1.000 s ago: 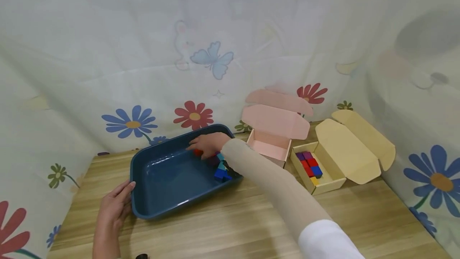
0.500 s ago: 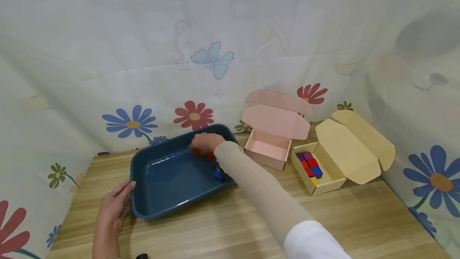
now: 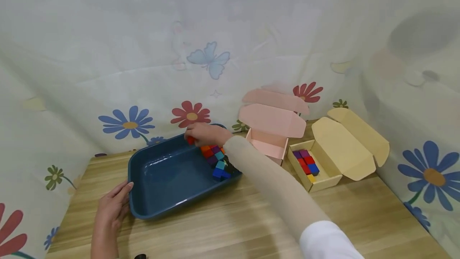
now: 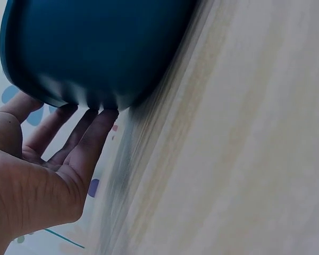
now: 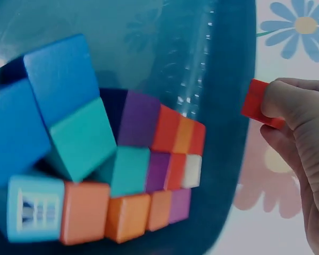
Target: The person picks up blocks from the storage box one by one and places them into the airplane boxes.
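A dark blue tray (image 3: 172,179) lies on the table, coloured cubes (image 3: 220,164) gathered at its right end. My right hand (image 3: 206,133) pinches a red cube (image 3: 190,140) above the tray's far rim. In the right wrist view the right hand (image 5: 303,138) holds that red cube (image 5: 255,100) between thumb and finger, and the tray's cubes (image 5: 141,119) show blue, teal, purple, red, orange and white faces. My left hand (image 3: 112,207) touches the tray's left end; the left wrist view shows the left hand's (image 4: 53,159) fingertips against the outside of the tray wall (image 4: 95,58).
Right of the tray stands an open pink box (image 3: 267,147) with no cubes visible inside. Beside it, an open yellow box (image 3: 325,187) holds several red, purple, blue and yellow cubes. A small dark object (image 3: 141,256) shows at the bottom edge. A patterned cloth (image 3: 143,71) hangs behind.
My right hand has risen from among the cubes toward the tray's far rim, now with a red cube pinched in it. The left hand stays at the tray. The head view has shifted slightly.
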